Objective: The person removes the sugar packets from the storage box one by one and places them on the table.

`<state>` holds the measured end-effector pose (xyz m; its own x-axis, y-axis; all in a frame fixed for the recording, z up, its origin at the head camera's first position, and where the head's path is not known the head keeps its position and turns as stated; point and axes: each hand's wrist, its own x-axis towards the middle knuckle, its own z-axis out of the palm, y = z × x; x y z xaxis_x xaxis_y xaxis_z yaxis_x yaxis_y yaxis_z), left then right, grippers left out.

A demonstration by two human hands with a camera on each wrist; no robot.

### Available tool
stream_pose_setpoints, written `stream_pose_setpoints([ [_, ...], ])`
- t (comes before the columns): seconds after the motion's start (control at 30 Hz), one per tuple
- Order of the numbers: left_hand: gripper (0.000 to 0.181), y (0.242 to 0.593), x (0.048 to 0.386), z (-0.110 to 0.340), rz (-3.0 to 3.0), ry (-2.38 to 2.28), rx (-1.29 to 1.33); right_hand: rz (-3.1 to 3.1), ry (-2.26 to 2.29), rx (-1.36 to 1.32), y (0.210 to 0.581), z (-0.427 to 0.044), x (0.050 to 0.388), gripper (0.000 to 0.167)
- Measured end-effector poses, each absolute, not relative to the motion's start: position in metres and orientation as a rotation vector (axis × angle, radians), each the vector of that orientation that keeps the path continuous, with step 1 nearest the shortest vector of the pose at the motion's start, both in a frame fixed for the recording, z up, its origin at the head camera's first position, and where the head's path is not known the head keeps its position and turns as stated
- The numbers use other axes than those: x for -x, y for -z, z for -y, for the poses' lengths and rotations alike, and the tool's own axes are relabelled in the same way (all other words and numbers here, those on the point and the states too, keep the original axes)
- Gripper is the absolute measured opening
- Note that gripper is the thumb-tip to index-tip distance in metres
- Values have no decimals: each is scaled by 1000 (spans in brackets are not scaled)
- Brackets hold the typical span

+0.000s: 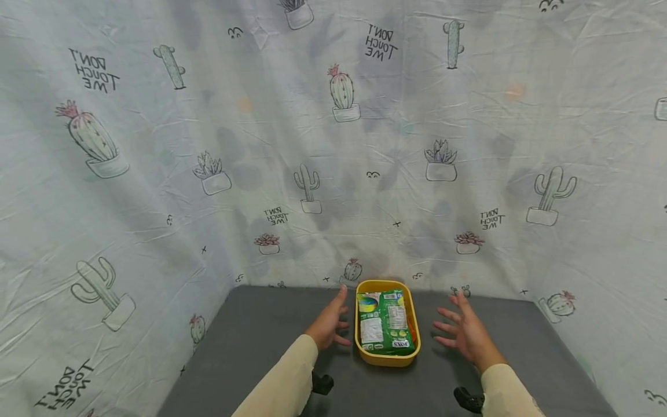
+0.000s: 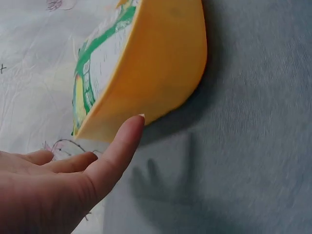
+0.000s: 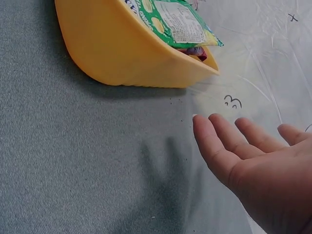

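Note:
A yellow plastic basket (image 1: 388,360) stands on the grey table with a green snack packet (image 1: 385,318) lying on top inside it. Part of a dark red wrapper (image 3: 197,52) shows beneath the packet; whatever else lies below is hidden. My left hand (image 1: 329,324) hovers just left of the basket, fingers spread. In the left wrist view, a fingertip of that hand (image 2: 73,187) overlaps the basket's lower edge (image 2: 168,63); contact cannot be told. To the right, my right hand (image 1: 468,333) is held apart from the basket, its fingers extended and holding nothing.
The grey tabletop (image 1: 271,336) extends to both sides of the basket. Behind it and along the sides hangs a pale curtain (image 1: 375,139) printed with cacti and mirrored lettering. A black strap piece (image 1: 322,383) sits at the left wrist, another (image 1: 469,399) at the right.

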<state>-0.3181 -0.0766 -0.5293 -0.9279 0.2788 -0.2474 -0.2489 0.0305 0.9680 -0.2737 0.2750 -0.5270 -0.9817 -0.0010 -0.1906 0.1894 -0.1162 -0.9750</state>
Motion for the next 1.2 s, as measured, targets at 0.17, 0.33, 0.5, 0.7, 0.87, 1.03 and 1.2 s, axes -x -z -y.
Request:
stream_pose_setpoints([
  [0.17, 132, 534, 315, 70, -1884, -1987, -7, -1971, 2255, -239, 526, -271, 276, 107],
  [0.33, 129, 541, 315, 65, -1861, -1965, -6, -1951, 2268, -232, 525, -267, 279, 107],
  [0.5, 120, 548, 314, 64, -1813, -1972, -42, -1943, 2271, -196, 524, -264, 282, 106],
  [0.7, 115, 549, 310, 63, -1785, -1985, -66, -1925, 2269, -177, 522, -258, 284, 107],
  [0.87, 120, 550, 309, 60, -1769, -1997, -32, -1920, 2269, -109, 522, -253, 288, 102],
  [1.03, 121, 553, 310, 59, -1742, -2010, -29, -1892, 2274, -80, 519, -245, 293, 100],
  [1.2, 112, 559, 309, 59, -1716, -2014, -37, -1876, 2244, -69, 512, -239, 296, 103],
])
